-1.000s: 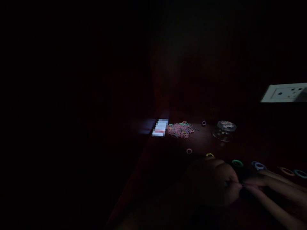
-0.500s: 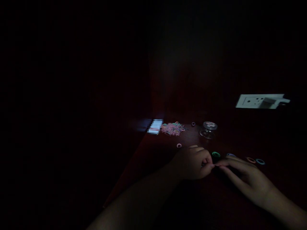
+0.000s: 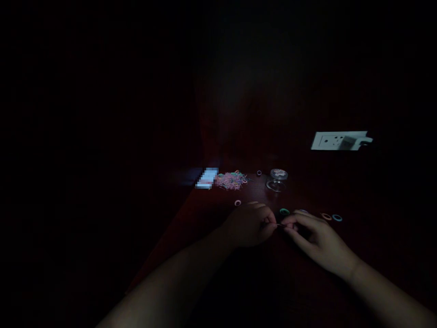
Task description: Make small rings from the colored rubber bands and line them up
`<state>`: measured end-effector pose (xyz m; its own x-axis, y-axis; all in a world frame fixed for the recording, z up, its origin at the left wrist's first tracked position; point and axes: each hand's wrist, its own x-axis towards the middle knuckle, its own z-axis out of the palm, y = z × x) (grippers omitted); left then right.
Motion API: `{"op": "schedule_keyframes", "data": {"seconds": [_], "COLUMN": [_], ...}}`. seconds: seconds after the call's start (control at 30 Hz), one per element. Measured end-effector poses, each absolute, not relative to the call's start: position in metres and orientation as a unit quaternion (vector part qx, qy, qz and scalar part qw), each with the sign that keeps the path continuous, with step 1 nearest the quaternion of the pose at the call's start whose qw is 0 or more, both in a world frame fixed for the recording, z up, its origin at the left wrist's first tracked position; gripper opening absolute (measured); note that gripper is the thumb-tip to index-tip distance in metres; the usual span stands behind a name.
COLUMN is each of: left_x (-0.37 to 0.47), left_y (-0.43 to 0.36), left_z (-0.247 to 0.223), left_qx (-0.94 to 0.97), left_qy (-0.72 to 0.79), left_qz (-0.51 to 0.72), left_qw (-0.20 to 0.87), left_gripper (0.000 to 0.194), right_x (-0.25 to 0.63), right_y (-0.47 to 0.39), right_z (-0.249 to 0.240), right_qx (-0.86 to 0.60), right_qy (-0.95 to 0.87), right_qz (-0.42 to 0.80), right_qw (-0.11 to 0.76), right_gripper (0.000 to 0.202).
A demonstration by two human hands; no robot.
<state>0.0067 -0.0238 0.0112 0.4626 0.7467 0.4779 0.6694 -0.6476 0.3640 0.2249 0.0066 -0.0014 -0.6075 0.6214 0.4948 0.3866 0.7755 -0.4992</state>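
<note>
My left hand (image 3: 251, 224) is closed in a pinch, with its thumb and forefinger on one end of a thin, small elastic band (image 3: 280, 224). From the other side, the fingertips of my right hand (image 3: 322, 239) pinch the same band, so it spans the narrow gap between the hands. Its colour is hard to make out in the dark. Just beyond the fingers lie a green hair tie (image 3: 284, 212) and a purplish one partly hidden by my right hand. An orange hair tie (image 3: 326, 217) and a blue hair tie (image 3: 337, 218) rest further right.
A heap of small coloured bands (image 3: 232, 180) lies at the back beside a lit phone (image 3: 207, 178). A clear lidded jar (image 3: 277, 181) stands right of it. Single rings, one pink (image 3: 238, 203) and one purple (image 3: 259, 173), sit apart. A socket panel (image 3: 337, 141) is on the wall.
The whole scene has slid left in view as the camera turned. Both hands keep their pinch on the band, and slightly more of it shows between the fingertips.
</note>
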Motion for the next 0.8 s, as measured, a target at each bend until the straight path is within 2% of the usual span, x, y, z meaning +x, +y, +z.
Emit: {"op": "schedule_keyframes", "data": {"seconds": [0.8], "left_x": [0.0016], "left_y": [-0.0228], "left_z": [0.0061], "left_qx": [0.850], "left_qy": [0.425], "left_qz": [0.303], "left_qw": [0.069], "left_gripper": [0.008], "right_x": [0.2250], "right_y": [0.0070], "right_z": [0.0003], "right_qx": [-0.275], "right_qy": [-0.875], "right_qz": [0.191], "right_qw": [0.350], "right_gripper": [0.016]}}
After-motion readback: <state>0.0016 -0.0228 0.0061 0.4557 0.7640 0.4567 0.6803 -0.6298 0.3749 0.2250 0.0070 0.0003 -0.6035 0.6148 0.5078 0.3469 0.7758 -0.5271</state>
